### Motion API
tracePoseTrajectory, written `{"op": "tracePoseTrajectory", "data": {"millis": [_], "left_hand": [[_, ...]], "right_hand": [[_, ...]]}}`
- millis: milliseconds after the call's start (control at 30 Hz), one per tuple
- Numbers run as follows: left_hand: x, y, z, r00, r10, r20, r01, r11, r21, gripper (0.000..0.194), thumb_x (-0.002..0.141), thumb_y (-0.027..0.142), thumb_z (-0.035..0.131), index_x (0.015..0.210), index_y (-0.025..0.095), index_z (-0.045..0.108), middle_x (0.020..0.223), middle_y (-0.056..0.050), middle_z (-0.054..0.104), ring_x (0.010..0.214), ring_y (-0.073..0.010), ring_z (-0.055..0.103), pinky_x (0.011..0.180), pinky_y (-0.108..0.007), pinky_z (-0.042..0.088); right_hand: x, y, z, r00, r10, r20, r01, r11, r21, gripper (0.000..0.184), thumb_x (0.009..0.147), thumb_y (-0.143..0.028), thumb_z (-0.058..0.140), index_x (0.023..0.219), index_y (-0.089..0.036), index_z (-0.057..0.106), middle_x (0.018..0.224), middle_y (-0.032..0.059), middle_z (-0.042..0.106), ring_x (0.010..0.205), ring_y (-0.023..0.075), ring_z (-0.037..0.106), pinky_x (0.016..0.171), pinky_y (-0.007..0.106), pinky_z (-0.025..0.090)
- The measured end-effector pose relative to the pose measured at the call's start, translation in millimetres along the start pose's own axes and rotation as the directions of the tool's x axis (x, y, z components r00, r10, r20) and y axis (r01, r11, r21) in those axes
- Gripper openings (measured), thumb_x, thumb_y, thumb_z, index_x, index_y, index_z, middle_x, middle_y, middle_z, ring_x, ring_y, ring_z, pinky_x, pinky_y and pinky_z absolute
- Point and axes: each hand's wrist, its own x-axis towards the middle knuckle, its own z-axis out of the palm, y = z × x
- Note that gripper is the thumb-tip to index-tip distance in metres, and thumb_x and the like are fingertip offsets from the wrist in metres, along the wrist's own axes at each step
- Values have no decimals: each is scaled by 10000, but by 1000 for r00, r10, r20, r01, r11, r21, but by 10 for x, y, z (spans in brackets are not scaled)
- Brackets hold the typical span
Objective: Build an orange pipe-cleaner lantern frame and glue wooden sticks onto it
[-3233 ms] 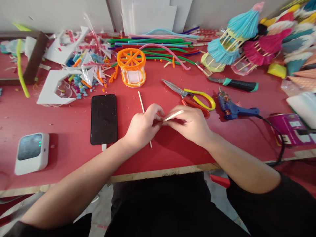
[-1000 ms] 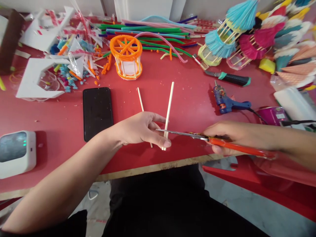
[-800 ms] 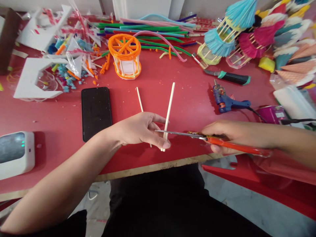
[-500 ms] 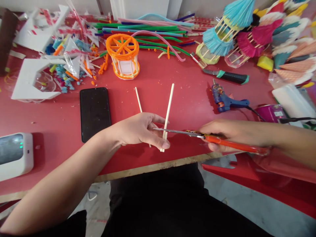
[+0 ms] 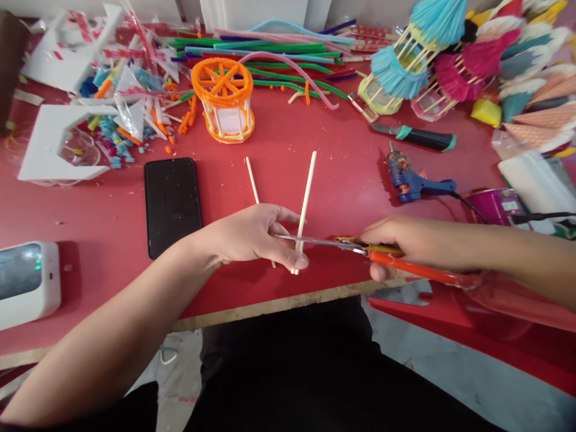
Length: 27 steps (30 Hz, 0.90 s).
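Note:
Between the thumb and fingers of my left hand [image 5: 265, 234] is a long pale wooden stick [image 5: 308, 189], tilted upward, with a short piece of stick beside its lower end. My right hand [image 5: 400, 243] is closed around the handles of a pair of scissors [image 5: 405, 264] with orange and yellow grips. The scissor blades lie across the stick just above my left thumb, pointing toward my left palm. Another pale stick [image 5: 252, 180] lies on the table, partly hidden under my left hand.
An orange round frame with stick posts [image 5: 225, 102] stands at the back. A black phone [image 5: 173, 207] lies left, a blue glue gun [image 5: 407, 177] and a utility knife [image 5: 418, 137] right. Pipe cleaners [image 5: 288, 51] are piled behind. The table's front edge [image 5: 279, 303] is close.
The scissor handles look spread a little wider, with the yellow grip showing more. My left hand and the stick are almost in the same place.

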Motion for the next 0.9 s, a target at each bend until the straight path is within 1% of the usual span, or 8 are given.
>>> {"op": "tracePoseTrajectory", "data": {"millis": [167,333,467,600,700,833,867,900], "left_hand": [[12,37,11,997,-64,-47,63,998,-4,518,698,122,759,1196,186,632,752,-24,790,665,-197,770,532,-223,537],[6,54,5,997,-33,-63,34,999,22,482,718,132,747,1182,196,634,743,-16,786,641,-189,762,517,-231,539],[19,75,6,971,51,-233,-44,998,38,403,779,177,737,1164,188,620,747,-20,777,660,-177,758,582,-254,585],[26,93,17,880,198,-432,-188,980,67,356,781,174,753,1108,168,610,760,-17,755,693,-172,756,666,-274,615],[26,55,15,776,340,-532,-228,937,266,345,801,198,753,1108,179,595,752,1,735,684,-162,743,655,-265,605],[85,-74,-28,584,555,-592,-41,749,662,307,792,131,739,1071,188,624,777,18,737,742,-154,729,729,-263,576],[114,-111,-44,579,591,-562,23,677,736,259,803,114,718,1041,188,643,806,9,747,748,-155,723,738,-270,567],[145,-146,-60,605,607,-516,75,601,795,179,828,121,699,991,186,667,829,-4,754,737,-160,714,731,-281,560]], "right_hand": [[50,-83,45,989,-60,-133,35,982,-188,616,812,-763,569,550,-221,439,584,-1,489,504,120,437,502,294,331],[81,-70,98,981,-105,-165,70,976,-206,624,875,-748,493,532,-238,383,548,-4,456,474,114,372,502,310,302],[111,-4,29,927,-166,-338,78,963,-260,631,855,-773,505,553,-235,373,546,-23,424,480,108,374,509,295,287],[136,-18,-150,828,-250,-501,88,942,-324,639,826,-810,507,576,-233,399,558,-27,419,503,117,409,530,296,303],[196,-17,-267,776,-261,-574,81,944,-320,673,777,-849,533,551,-230,397,534,-36,390,490,109,384,517,297,284],[414,49,-309,659,-99,-746,131,991,-16,681,797,-855,512,538,-229,450,495,-30,429,470,106,400,486,293,288],[483,58,-297,632,-65,-772,196,977,78,680,821,-848,486,539,-229,462,493,-20,458,475,114,441,495,293,324],[548,59,-279,613,-52,-788,263,954,142,668,844,-829,478,549,-230,470,500,-14,481,489,123,477,513,294,359]]}}
